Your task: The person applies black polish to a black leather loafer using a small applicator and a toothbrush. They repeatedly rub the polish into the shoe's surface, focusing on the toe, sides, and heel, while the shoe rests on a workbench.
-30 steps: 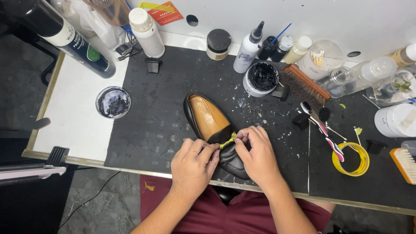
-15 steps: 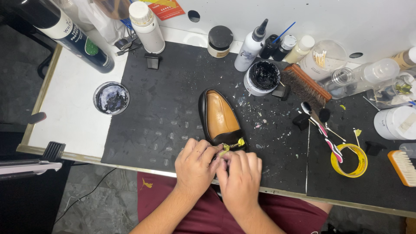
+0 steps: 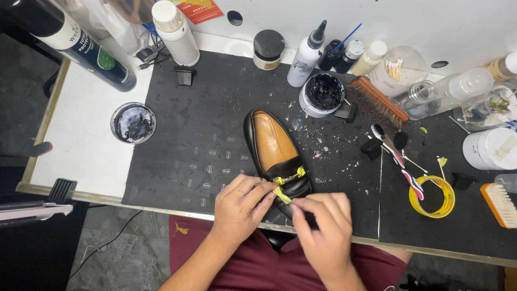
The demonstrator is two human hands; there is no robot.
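Left hand (image 3: pixel 239 207) and right hand (image 3: pixel 322 223) both pinch yellow tape (image 3: pixel 282 194) on the black shoe (image 3: pixel 280 161) between them; best pressed flat, edges snug to the buckle.

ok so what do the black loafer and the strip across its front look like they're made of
Black loafer: apparently smooth leather with a soft sheen, with a tan, probably leather, lining. Strip: a gold-toned bar, likely metal, partly covered in yellow tape; both hands pinch the tape.

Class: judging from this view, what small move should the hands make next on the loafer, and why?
Probably press the yellow tape flat beside the metal buckle: both the left hand and right hand pinch that strip against the black loafer, and it looks partly raised.
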